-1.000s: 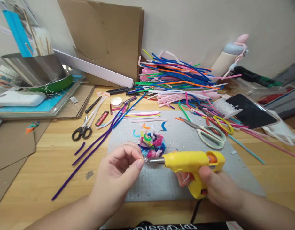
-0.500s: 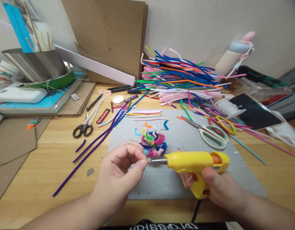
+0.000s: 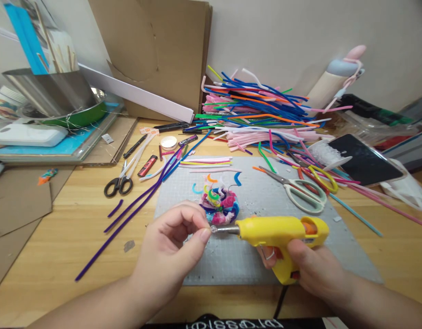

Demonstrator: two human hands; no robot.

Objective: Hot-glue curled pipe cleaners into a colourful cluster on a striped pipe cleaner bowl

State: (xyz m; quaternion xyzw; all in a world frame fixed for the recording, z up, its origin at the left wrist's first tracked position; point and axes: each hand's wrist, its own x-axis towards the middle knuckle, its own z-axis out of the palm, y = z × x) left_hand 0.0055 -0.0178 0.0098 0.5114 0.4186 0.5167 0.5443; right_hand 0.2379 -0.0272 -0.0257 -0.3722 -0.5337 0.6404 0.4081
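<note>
My right hand is wrapped round the handle of a yellow glue gun, whose metal nozzle points left. Between the thumb and forefinger of my left hand is a small clear bead, right at the nozzle's tip. Whether bead and nozzle touch, I cannot tell. Just behind them, a ball-shaped bundle of many-coloured pipe cleaners lies on the grey cutting mat, with small curled pieces sticking up from it. My left hand hides part of the mat.
Pale green scissors lie on the mat's right side, black scissors at left. Purple pipe cleaners stretch across the table. Behind stands a large pipe cleaner pile; a dark tablet with clear beads lies at right.
</note>
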